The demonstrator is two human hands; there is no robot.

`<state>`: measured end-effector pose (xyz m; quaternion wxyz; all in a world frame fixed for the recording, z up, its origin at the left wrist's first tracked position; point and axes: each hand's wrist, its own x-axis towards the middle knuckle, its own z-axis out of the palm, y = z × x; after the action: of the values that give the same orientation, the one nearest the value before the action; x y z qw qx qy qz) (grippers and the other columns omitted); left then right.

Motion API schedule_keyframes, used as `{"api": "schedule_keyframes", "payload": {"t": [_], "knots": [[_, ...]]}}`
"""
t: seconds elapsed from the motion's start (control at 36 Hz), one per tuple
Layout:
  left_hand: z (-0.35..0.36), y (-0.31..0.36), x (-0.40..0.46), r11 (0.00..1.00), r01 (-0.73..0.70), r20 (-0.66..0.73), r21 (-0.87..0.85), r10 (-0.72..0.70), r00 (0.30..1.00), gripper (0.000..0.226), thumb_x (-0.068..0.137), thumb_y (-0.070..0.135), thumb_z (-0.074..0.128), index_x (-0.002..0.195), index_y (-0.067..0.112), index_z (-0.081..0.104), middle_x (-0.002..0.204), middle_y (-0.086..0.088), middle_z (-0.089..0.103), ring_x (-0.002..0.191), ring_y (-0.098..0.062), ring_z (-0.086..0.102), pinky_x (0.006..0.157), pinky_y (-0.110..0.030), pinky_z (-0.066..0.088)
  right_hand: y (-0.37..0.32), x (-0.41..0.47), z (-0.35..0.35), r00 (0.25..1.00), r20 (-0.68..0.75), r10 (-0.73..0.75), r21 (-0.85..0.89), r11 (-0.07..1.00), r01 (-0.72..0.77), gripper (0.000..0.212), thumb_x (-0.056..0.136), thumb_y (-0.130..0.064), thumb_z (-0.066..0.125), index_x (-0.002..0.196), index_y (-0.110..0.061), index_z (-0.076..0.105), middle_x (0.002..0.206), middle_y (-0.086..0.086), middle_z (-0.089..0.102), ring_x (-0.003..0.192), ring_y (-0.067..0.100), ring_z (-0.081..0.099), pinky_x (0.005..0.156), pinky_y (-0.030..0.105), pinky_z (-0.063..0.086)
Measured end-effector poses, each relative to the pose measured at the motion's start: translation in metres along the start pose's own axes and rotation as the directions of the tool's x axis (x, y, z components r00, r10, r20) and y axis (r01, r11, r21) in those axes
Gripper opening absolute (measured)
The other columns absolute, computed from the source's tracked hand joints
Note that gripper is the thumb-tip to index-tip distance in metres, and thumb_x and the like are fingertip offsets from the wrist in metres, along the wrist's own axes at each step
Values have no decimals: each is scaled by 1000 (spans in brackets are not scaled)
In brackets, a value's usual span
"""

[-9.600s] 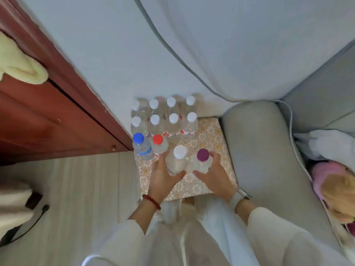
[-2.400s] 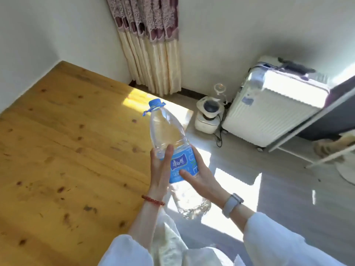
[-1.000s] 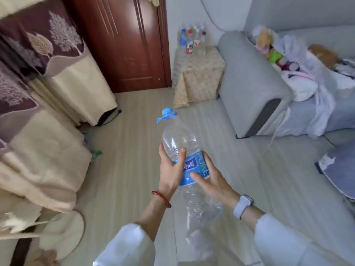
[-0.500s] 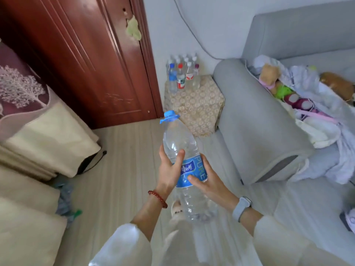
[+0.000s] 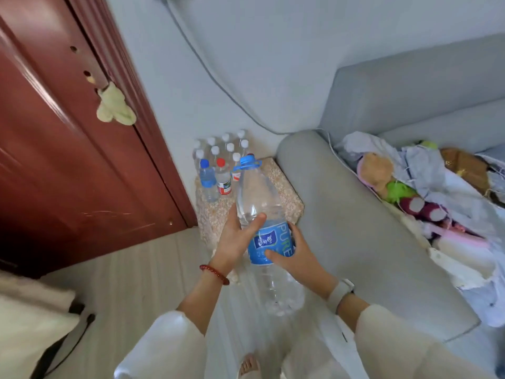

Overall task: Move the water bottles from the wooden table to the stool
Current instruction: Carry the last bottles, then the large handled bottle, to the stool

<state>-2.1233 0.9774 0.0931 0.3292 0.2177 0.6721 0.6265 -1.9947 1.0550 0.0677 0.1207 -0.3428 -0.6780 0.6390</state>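
Observation:
I hold a large clear water bottle with a blue cap and blue label upright in front of me. My left hand wraps its left side just above the label. My right hand grips the label from the right. Beyond the bottle stands the stool, covered in a beige patterned cloth. Several small bottles stand packed at its back left, most with white caps, one with a blue cap and one with a red cap. The large bottle hides part of the stool top.
A dark red wooden door stands to the left of the stool, with a pale cloth hanging on it. A grey sofa flanks the stool's right, piled with soft toys and clothes. Light striped floor lies below.
The stool and sofa arm have grown larger and closer in view. The big bottle stays in both hands, held the same way.

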Motion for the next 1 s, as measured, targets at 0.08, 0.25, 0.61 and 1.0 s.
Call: {"api": "schedule_keyframes", "payload": {"t": [0.08,0.25,0.61,1.0], "knots": [[14,10,60,999,20,47,37,-22,999,35,83,15,65,115,18,50,99,2,65,80,-4,66,60,-10,49,-4,56,-23,999,-37,29,3,1000,-29,76,71,-13,77,133,-20,33,116,-3,59,99,9,63,87,32,54],[51,7,185,994,74,77,74,-80,994,38,77,19,71,107,29,50,99,12,64,80,9,63,63,-10,49,-4,179,-75,1000,-28,5,-66,998,-6,66,67,-13,79,118,-30,41,111,-7,60,97,5,62,72,13,52],[89,-35,430,928,57,-82,369,-29,996,61,61,22,84,114,19,55,96,19,59,81,15,53,65,0,40,36,458,-142,994,104,37,-238,971,-11,82,65,-18,81,128,-19,28,118,-10,49,102,8,56,78,12,46],[91,-100,499,541,110,-234,834,166,958,88,50,46,83,124,13,50,110,-6,64,118,-24,45,92,-35,18,89,565,-119,988,157,-3,-266,963,45,75,61,-22,82,112,-37,28,107,-13,52,89,4,56,70,17,44]]}}
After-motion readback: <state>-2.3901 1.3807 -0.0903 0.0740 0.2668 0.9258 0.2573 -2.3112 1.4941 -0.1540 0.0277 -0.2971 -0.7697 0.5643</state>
